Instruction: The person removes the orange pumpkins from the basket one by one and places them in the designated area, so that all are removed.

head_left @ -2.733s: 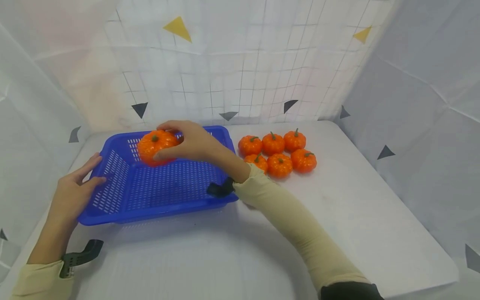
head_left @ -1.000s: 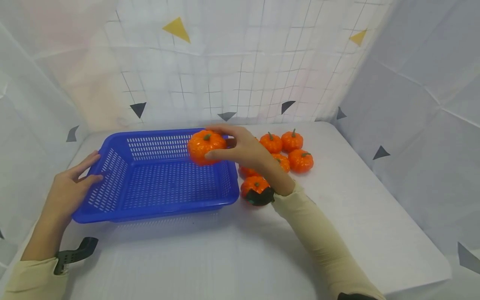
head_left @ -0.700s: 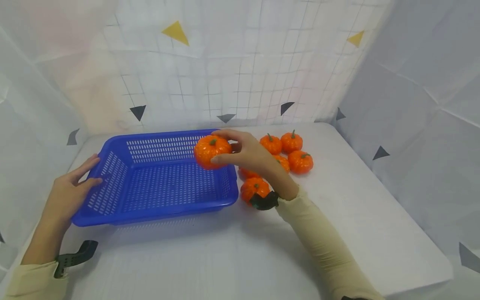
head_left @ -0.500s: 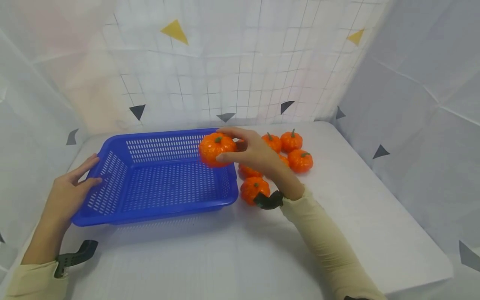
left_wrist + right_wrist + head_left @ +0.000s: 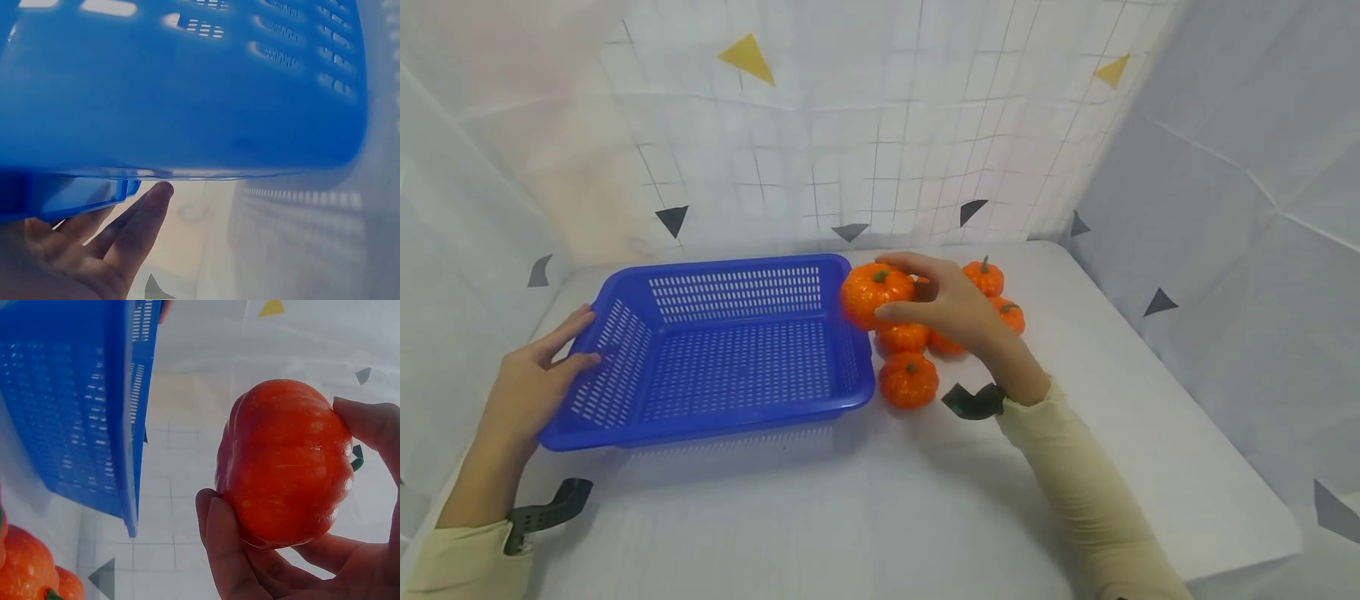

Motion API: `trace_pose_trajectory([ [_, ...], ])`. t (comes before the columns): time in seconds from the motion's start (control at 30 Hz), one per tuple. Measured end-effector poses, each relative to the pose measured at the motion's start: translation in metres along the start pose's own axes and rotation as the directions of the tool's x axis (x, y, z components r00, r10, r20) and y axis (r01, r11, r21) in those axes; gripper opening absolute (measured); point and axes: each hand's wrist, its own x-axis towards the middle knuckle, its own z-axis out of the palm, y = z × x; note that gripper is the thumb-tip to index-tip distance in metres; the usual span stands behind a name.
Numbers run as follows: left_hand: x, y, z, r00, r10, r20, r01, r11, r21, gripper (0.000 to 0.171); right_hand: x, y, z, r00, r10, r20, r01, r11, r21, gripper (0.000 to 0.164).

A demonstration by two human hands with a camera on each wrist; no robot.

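My right hand [image 5: 951,304] holds a small orange pumpkin [image 5: 874,296] with a green stem, thumb on one side and fingers on the other. It is in the air at the right rim of a blue plastic basket [image 5: 715,427]. In the right wrist view the pumpkin [image 5: 284,465] is apart from the basket [image 5: 81,406]. My left hand [image 5: 531,383] grips the basket's left rim, thumb over it and fingers on the outer side. The left wrist view has these fingers [image 5: 134,234] below the basket's rim [image 5: 75,194].
Several more orange pumpkins lie on the white table [image 5: 1112,467] right of the basket, with one [image 5: 909,381] at the front. My right hand partly hides those behind. White sheets with dark and yellow triangles stand behind and at both sides.
My right hand has carried the pumpkin rightward from above the basket to its right rim, over the loose pumpkins. My left hand keeps its place on the basket, which barely shifts in view.
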Motion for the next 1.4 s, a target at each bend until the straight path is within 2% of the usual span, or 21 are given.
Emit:
trace_pose_trajectory([
  [0.4,-0.001,0.001,-0.002,1.0,0.006,-0.006,-0.006,1.0,0.012,0.059,-0.011,0.008,-0.012,0.999,0.041,-0.02,-0.042,0.998,-0.043,0.064],
  [0.77,0.0,0.0,-0.003,1.0,0.015,0.0,-0.015,1.0,0.001,0.06,-0.022,0.015,-0.018,0.999,0.041,-0.033,-0.043,0.997,-0.07,0.063],
  [1.03,-0.001,0.0,-0.002,1.0,0.008,0.003,-0.008,1.0,0.004,0.06,-0.03,0.021,-0.024,0.995,0.081,-0.055,-0.087,0.99,-0.11,0.066],
  [1.4,-0.001,0.0,-0.001,1.0,0.009,0.001,-0.009,1.0,0.004,0.059,-0.037,0.033,-0.034,0.997,0.05,-0.059,-0.058,0.988,-0.142,0.064],
])
